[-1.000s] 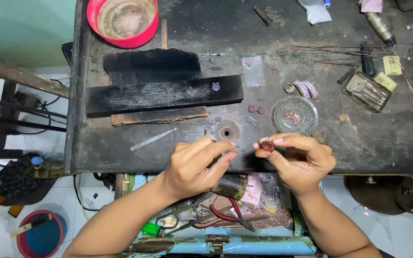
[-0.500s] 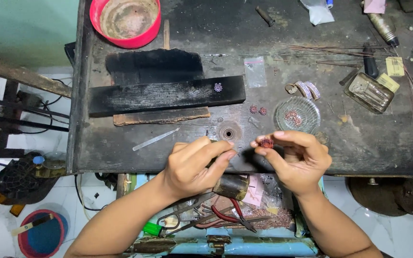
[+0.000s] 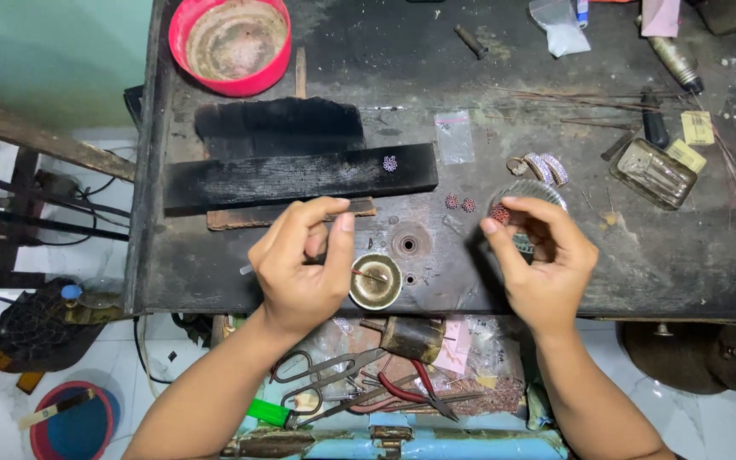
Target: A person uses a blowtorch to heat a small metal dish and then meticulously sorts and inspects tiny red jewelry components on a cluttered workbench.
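Red-stoned jewellery piece pinched over a dark, scorched table.

The right hand pinches a small red-studded piece between thumb and fingertips, holding it just above a clear glass dish. The left hand is closed around a thin metal tool, its far end hidden by the fingers, beside a small brass cup with a fine pin resting across it. Two more red pieces lie on the table near the dish, and another small piece sits on a charred black block. The step looks like fine handling of one stone-set piece; any next move calls for a steady pinch and careful placement. A red bowl stands far off; pliers lie in the tray below.
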